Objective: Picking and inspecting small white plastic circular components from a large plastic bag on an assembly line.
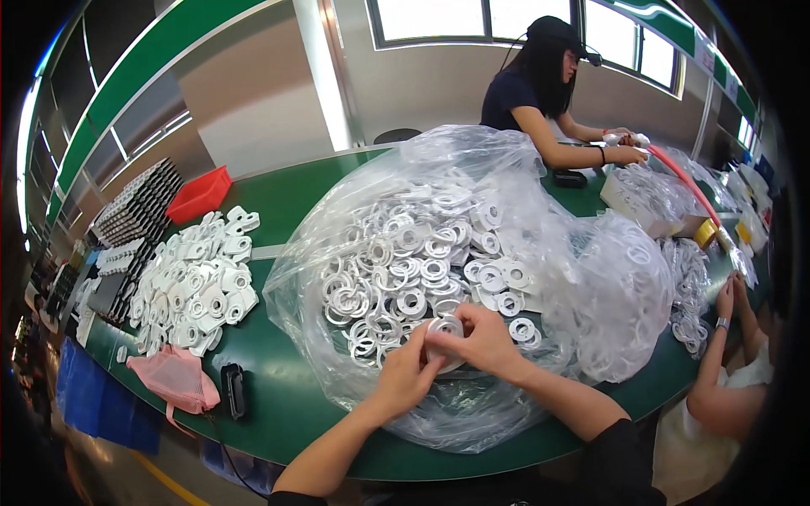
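My left hand [407,371] and my right hand [481,337] meet over the near edge of a big clear plastic bag [523,185] full of white plastic rings. Both hands pinch the same white ring [445,331], the left from below and the right from above. Loose white rings [405,270] lie heaped just beyond my fingers inside the bag.
The bag lies on a green table [278,396]. At the left are a spread of white flat parts [198,282], black trays [135,207], a red bin [200,194], a pink pouch [177,379] and a black device [234,390]. One person works across the table, another at the right.
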A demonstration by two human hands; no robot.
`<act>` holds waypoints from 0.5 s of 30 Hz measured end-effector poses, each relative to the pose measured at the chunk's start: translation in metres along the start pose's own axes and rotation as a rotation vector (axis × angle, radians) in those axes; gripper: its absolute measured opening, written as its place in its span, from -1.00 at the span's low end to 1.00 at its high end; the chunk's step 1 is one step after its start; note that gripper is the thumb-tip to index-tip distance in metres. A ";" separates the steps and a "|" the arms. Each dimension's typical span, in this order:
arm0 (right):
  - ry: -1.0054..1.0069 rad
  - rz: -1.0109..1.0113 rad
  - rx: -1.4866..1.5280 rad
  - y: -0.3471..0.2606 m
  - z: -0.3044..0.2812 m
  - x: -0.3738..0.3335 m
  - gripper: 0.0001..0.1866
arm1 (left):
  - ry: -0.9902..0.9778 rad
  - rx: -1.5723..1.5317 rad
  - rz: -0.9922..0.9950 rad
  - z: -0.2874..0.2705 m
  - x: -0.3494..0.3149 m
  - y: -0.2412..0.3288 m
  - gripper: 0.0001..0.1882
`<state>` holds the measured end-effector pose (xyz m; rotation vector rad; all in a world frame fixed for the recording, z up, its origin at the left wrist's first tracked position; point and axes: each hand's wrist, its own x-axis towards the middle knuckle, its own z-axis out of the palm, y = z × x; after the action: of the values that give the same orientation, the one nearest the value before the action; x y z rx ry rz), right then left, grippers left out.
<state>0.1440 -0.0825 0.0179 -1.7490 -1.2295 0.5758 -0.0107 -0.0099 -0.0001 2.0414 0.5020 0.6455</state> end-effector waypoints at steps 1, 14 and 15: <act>-0.003 -0.068 -0.121 -0.003 -0.001 -0.002 -0.70 | -0.008 0.001 0.019 -0.004 0.000 -0.005 -0.44; 0.265 -0.388 -0.568 0.037 -0.066 0.028 -0.77 | 0.462 -0.519 -0.019 -0.173 0.031 -0.017 -0.69; 0.253 -0.294 -0.648 0.040 -0.071 0.029 -0.78 | 0.694 -0.719 0.031 -0.199 0.036 -0.020 -0.71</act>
<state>0.2300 -0.0887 0.0210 -2.0191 -1.5529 -0.2462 -0.1071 0.1490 0.0812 1.1198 0.5237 1.3420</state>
